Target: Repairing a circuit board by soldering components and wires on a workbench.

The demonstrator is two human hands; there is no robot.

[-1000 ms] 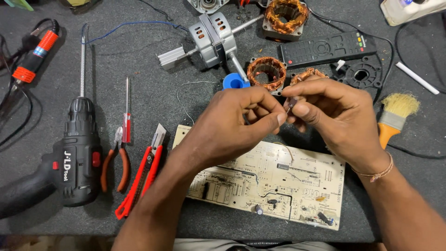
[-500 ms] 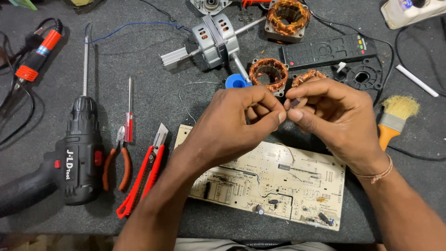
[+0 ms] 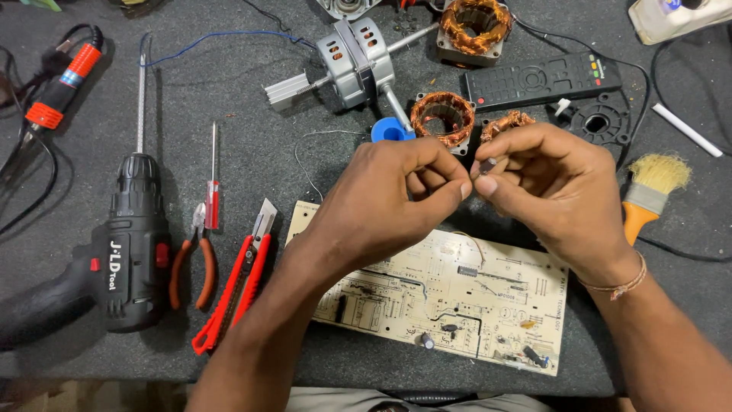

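A tiny dark part (image 3: 486, 162) sits pinched between the fingertips of both hands, held above the circuit board (image 3: 457, 297). The left hand (image 3: 389, 198) and right hand (image 3: 557, 187) meet tip to tip, fingers curled tight; copper coils (image 3: 442, 116) lie just beyond.

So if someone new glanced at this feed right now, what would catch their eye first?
Probably the two hands meeting mid-frame: the left hand and right hand pinch a tiny part, too small to identify, fingertip to fingertip above the pale circuit board. Next, the copper-wound coils just behind the hands, and the black cordless drill lying at far left beside the red utility knife.
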